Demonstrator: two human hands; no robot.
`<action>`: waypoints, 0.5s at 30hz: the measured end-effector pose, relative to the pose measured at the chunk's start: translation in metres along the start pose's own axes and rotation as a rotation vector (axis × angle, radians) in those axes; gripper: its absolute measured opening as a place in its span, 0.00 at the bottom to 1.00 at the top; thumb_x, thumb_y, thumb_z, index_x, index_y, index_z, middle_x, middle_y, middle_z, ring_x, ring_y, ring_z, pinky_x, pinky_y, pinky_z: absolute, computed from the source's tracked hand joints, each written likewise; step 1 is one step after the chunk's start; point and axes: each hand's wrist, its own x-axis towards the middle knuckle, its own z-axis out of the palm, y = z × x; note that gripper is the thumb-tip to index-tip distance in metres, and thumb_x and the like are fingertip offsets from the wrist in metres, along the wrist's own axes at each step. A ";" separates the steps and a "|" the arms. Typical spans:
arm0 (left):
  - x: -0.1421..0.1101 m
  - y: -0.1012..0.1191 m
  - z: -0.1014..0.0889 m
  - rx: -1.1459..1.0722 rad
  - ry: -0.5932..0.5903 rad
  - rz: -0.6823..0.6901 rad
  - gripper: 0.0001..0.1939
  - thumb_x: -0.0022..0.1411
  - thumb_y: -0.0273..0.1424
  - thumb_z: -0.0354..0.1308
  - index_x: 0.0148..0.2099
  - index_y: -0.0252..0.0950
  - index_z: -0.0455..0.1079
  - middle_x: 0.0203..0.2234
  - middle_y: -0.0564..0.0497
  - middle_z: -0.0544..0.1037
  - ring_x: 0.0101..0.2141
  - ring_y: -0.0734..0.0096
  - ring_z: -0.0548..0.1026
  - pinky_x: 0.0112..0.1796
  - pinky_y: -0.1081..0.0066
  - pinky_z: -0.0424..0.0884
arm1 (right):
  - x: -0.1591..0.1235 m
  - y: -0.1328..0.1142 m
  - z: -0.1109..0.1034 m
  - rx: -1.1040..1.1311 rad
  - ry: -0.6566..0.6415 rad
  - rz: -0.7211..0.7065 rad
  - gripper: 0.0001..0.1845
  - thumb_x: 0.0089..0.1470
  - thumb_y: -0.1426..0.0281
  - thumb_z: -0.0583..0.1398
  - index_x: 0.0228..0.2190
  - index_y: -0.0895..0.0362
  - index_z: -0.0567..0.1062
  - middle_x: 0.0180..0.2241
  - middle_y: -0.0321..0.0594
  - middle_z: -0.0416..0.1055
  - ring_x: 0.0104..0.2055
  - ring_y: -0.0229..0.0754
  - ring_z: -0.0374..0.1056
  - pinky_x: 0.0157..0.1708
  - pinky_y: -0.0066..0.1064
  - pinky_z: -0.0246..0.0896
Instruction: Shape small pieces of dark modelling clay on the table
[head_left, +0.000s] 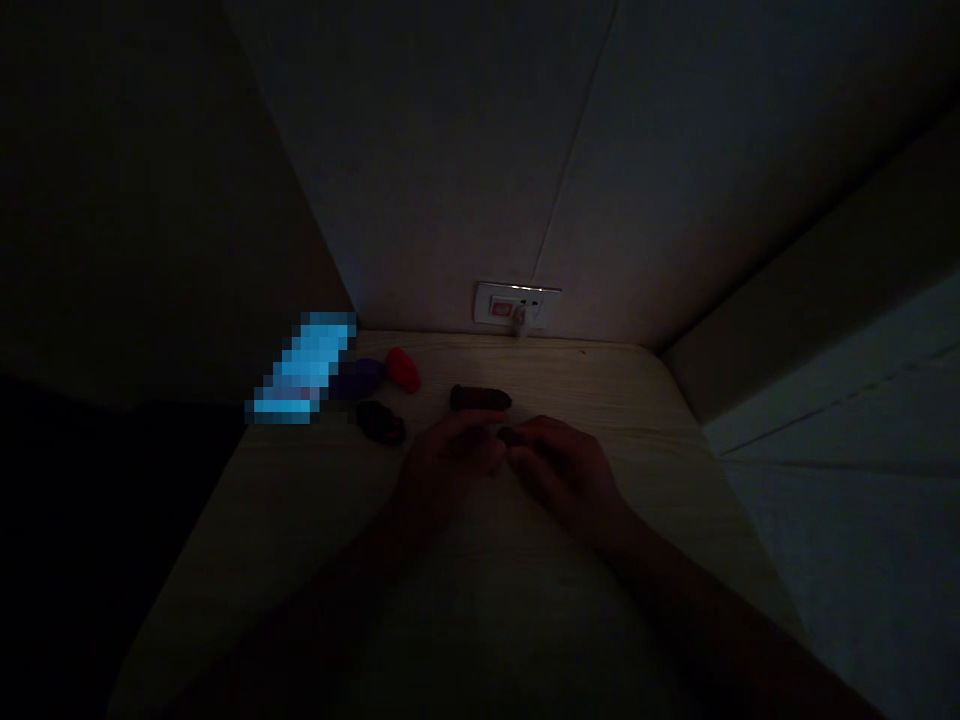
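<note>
The room is very dark. My left hand [448, 458] and my right hand [564, 468] meet over the middle of a light wooden tabletop [615, 400], fingers curled and pinched together on a small dark object [508, 436] between the fingertips. What it is I cannot make out. Just beyond my hands lies a dark cylindrical piece [480, 398]. To the left rest a red rounded piece [403, 369], a purple one [358, 378] and a dark one [381, 421].
A glowing blue screen [304, 368] lies at the table's back left corner. A wall socket [516, 303] with a plug sits on the wall behind. A wall corner stands at the right, and pale floor or bedding at the far right.
</note>
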 end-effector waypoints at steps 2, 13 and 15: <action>-0.001 0.003 -0.001 0.142 0.023 0.042 0.11 0.57 0.33 0.69 0.44 0.40 0.82 0.36 0.50 0.84 0.35 0.68 0.81 0.36 0.70 0.75 | 0.000 0.001 -0.001 -0.017 -0.032 -0.008 0.07 0.64 0.67 0.62 0.38 0.55 0.80 0.33 0.40 0.79 0.33 0.40 0.73 0.35 0.31 0.68; -0.003 0.005 0.003 0.194 0.129 0.010 0.06 0.55 0.33 0.65 0.36 0.38 0.79 0.31 0.51 0.85 0.34 0.65 0.81 0.38 0.68 0.75 | -0.002 -0.008 0.008 0.288 0.029 0.250 0.11 0.56 0.59 0.69 0.32 0.54 0.82 0.27 0.38 0.81 0.28 0.40 0.76 0.29 0.29 0.71; -0.002 0.005 0.003 0.153 0.136 -0.018 0.05 0.54 0.33 0.66 0.33 0.38 0.78 0.28 0.53 0.83 0.32 0.67 0.79 0.36 0.69 0.73 | -0.003 -0.009 0.010 0.323 0.070 0.286 0.12 0.53 0.58 0.72 0.32 0.54 0.82 0.27 0.38 0.82 0.27 0.40 0.77 0.29 0.29 0.72</action>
